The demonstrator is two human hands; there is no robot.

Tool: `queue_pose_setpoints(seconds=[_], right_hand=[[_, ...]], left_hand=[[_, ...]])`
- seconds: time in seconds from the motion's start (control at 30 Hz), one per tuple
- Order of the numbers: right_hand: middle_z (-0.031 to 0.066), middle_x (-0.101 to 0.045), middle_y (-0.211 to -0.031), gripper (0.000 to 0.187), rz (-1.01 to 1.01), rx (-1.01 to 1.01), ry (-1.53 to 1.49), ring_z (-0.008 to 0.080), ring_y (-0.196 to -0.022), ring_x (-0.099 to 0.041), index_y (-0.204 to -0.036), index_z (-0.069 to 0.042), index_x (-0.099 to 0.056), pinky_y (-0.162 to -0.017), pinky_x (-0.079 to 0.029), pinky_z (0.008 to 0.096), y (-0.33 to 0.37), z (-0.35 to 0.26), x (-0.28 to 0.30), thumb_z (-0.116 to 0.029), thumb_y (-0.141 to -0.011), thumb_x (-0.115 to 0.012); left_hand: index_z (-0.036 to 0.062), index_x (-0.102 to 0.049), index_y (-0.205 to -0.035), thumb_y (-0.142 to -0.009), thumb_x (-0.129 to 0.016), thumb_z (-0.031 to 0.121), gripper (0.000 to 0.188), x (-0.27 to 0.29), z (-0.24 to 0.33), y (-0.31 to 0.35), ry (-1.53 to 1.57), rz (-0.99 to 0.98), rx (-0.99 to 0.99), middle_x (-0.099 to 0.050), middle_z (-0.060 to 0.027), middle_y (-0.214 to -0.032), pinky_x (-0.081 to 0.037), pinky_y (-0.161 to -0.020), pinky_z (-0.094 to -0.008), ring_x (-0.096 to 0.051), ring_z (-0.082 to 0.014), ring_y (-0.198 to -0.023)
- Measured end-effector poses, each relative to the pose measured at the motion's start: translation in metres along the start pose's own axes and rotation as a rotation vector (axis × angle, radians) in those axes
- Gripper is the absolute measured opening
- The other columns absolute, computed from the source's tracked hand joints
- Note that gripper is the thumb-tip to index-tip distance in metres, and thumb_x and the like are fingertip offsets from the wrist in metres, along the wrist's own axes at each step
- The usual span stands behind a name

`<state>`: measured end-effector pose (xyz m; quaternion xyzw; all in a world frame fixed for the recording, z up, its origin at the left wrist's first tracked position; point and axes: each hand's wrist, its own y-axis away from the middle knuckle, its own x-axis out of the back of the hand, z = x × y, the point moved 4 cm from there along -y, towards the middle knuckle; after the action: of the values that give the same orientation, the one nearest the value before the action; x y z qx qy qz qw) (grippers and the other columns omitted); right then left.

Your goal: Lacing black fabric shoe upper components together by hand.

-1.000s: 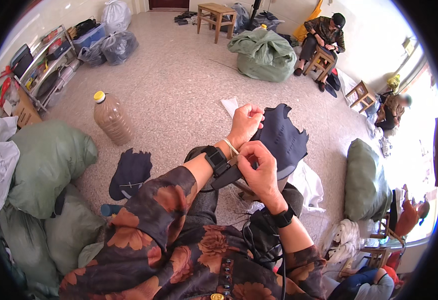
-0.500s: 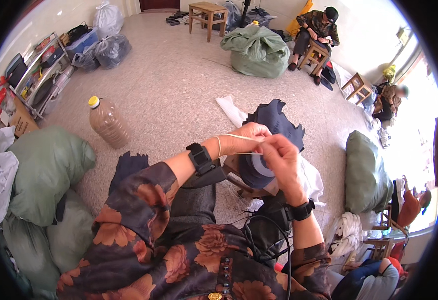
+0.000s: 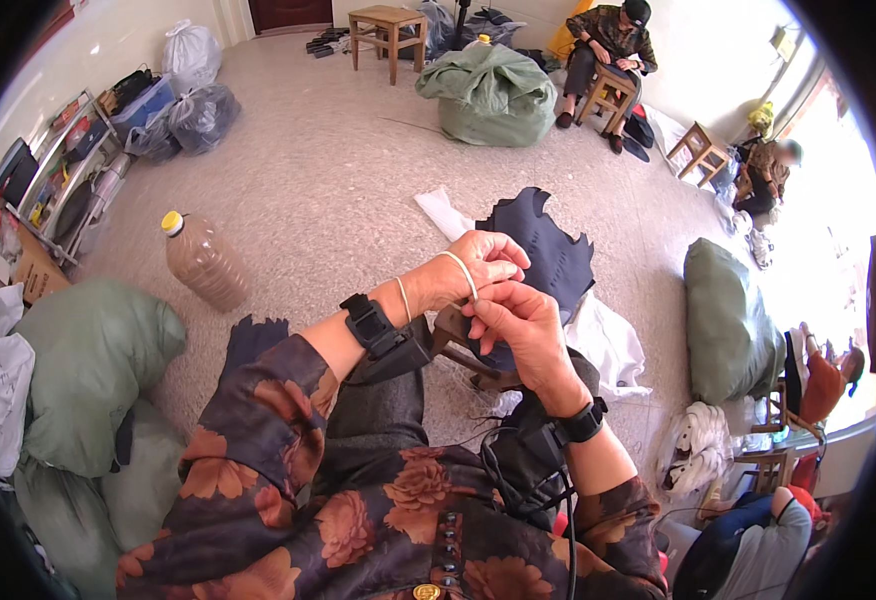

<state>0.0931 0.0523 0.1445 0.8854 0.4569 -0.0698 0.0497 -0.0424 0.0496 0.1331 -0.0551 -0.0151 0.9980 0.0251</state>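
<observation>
A thin, pale elastic band [image 3: 466, 276] loops around my left wrist and across the back of that hand. My right hand [image 3: 528, 340] pinches the band between thumb and fingers, close to the left palm. My left hand [image 3: 458, 275] has its fingers loosely bent and slightly apart, with nothing visible in them. Under both hands is a wooden stool [image 3: 452, 326], mostly covered from view. Beyond them lie dark blue fabric pieces [image 3: 548, 245] with jagged edges. Another dark blue piece [image 3: 255, 345] lies left of my left forearm.
A large bottle with a yellow cap [image 3: 205, 262] stands on the floor at left. Green sacks [image 3: 98, 350] crowd the left side; another green sack [image 3: 726, 325] stands at right. White plastic [image 3: 608, 345] lies beside the stool. A seated person [image 3: 613, 45] works at the back.
My right hand has moved down and left, drawing the band across the back of my left hand. The right hand now hides the round blue bundle on the stool.
</observation>
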Motion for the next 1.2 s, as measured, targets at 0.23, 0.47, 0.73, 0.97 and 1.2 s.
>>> queue_pose_setpoints(seconds=[0.23, 0.47, 0.73, 0.97, 1.2], right_hand=[[0.0071, -0.071, -0.089, 0.012, 0.008, -0.01, -0.09, 0.0105, -0.071, -0.067, -0.101, 0.002, -0.069, -0.057, -0.054, 0.0222, 0.004, -0.01, -0.017, -0.008, -0.096, -0.064], [0.0046, -0.068, -0.084, 0.014, 0.033, 0.021, -0.084, 0.008, -0.069, -0.063, -0.1, 0.001, -0.066, -0.06, -0.052, 0.0213, 0.002, 0.0, -0.008, -0.012, -0.099, -0.061], [0.0064, -0.069, -0.09, 0.016, 0.05, -0.008, -0.051, 0.009, -0.07, -0.064, -0.099, 0.0, -0.062, -0.059, -0.053, 0.0216, 0.003, 0.0, -0.007, -0.015, -0.101, -0.059], [0.0078, -0.068, -0.092, 0.017, 0.064, 0.016, -0.165, 0.0104, -0.075, -0.065, -0.103, 0.0, -0.059, -0.061, -0.055, 0.0232, 0.004, 0.002, -0.01, -0.017, -0.103, -0.056], [0.0027, -0.063, -0.087, 0.016, 0.017, -0.01, -0.447, 0.008, -0.075, -0.061, -0.103, -0.005, -0.059, -0.061, -0.051, 0.0211, 0.006, -0.002, -0.009, -0.021, -0.103, -0.057]], left_hand=[[0.0005, -0.064, -0.109, -0.096, -0.061, 0.007, 0.015, 0.01, 0.0, -0.009, -0.018, 0.24, -0.106, -0.067, -0.0067, -0.098, -0.056, -0.074, -0.0261, -0.065, -0.0111, -0.082], [0.0012, -0.064, -0.107, -0.095, -0.063, 0.007, 0.014, 0.008, -0.002, -0.009, -0.092, 0.207, -0.102, -0.067, -0.0054, -0.094, -0.056, -0.072, -0.0253, -0.065, -0.0105, -0.08], [0.0001, -0.063, -0.11, -0.096, -0.064, 0.009, 0.017, 0.008, -0.004, -0.006, 0.004, 0.203, -0.046, -0.066, -0.0064, -0.096, -0.055, -0.071, -0.0242, -0.064, -0.0102, -0.077], [0.0003, -0.063, -0.11, -0.096, -0.062, 0.009, 0.016, 0.011, -0.014, -0.008, 0.028, 0.176, -0.001, -0.065, -0.0061, -0.096, -0.055, -0.067, -0.023, -0.063, -0.0092, -0.076], [0.0, -0.064, -0.11, -0.096, -0.06, 0.006, 0.016, 0.015, -0.01, -0.001, 0.026, 0.156, -0.02, -0.065, -0.0064, -0.097, -0.053, -0.069, -0.0229, -0.062, -0.0076, -0.076]])
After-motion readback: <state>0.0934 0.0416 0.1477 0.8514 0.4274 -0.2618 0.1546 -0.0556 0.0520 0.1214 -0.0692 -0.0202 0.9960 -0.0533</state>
